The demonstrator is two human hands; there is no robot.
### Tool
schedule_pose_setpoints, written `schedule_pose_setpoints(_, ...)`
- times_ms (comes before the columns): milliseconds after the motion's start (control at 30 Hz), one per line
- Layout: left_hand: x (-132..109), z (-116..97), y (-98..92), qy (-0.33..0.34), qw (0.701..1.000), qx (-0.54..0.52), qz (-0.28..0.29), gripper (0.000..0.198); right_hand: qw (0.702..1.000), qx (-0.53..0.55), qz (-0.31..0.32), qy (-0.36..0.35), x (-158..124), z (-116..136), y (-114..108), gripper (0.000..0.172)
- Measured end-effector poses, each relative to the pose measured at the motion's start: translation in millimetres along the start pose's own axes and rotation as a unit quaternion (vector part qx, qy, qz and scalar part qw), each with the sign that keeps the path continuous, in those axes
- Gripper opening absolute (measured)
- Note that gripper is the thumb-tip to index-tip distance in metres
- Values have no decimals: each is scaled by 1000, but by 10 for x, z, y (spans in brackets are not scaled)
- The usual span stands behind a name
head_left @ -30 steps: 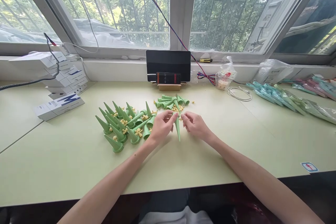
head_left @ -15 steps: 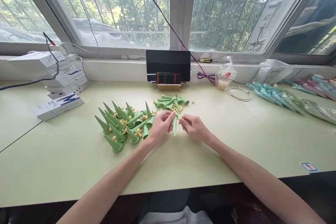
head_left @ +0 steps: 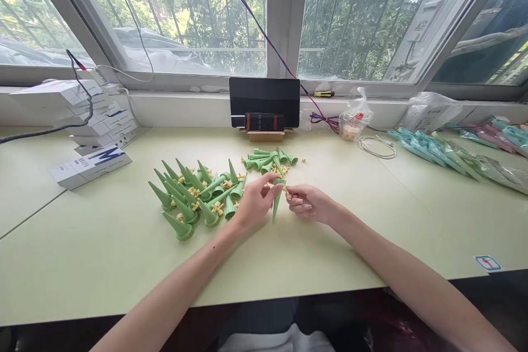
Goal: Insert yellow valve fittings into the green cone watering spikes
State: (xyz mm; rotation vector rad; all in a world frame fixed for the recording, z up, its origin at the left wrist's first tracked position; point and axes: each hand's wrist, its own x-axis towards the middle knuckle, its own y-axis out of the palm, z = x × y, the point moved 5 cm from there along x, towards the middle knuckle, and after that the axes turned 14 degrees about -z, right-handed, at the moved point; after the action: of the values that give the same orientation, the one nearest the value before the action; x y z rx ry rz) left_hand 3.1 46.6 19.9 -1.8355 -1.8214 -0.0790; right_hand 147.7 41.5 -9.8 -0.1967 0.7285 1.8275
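Between thumb and fingers, my left hand [head_left: 259, 198] grips a green plastic spike [head_left: 277, 206], its pointed end down and its wide collar up. My right hand [head_left: 307, 203] is closed at the collar's right side, pinching a small yellow valve piece [head_left: 287, 189] against or very near it; whether it sits in the collar I cannot tell. Left of my hands stands a group of green spikes with yellow valves [head_left: 186, 212], some upright, some lying. Behind my hands lies a smaller pile of green spikes [head_left: 262, 162], with loose yellow pieces partly hidden by my left hand.
A tablet [head_left: 264, 96] with a phone [head_left: 264, 122] before it leans at the back. White boxes [head_left: 93, 165] are stacked at left. A tied plastic bag [head_left: 355, 118], a coiled white cable [head_left: 376, 147] and bagged green-blue items [head_left: 429, 151] lie at right. A yellow cutter [head_left: 324, 94] rests on the sill.
The spike in my left hand has come slightly lower and tilted, its tip moving toward me. My right hand has shifted a little to the right, and the yellow piece shows more clearly.
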Motion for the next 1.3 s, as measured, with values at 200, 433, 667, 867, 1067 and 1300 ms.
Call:
schedule_pose_setpoints(200,13,16,8,-10,999,-29,-31,30,996,-50,-39,-55,-20,18,40,32)
schedule_pose_setpoints(433,47,45,-10,-130,986,-97,-37,32,894,-233,-181,-338,-80,166,35,42)
schedule_pose_setpoints(667,40,120,0,-191,970,-143,-32,39,786,-358,-205,-460,-167,216,71,36)
schedule_pose_setpoints(867,29,73,4,-191,974,-120,-14,38,765,-369,-203,-488,-165,201,60,36)
schedule_pose_setpoints(1067,31,73,19,-137,985,-102,4,36,794,-341,-219,-453,-143,209,33,39)
schedule_pose_setpoints(1300,5,36,-1,-10,1000,-15,-16,33,947,-150,-157,-237,-56,98,0,38)
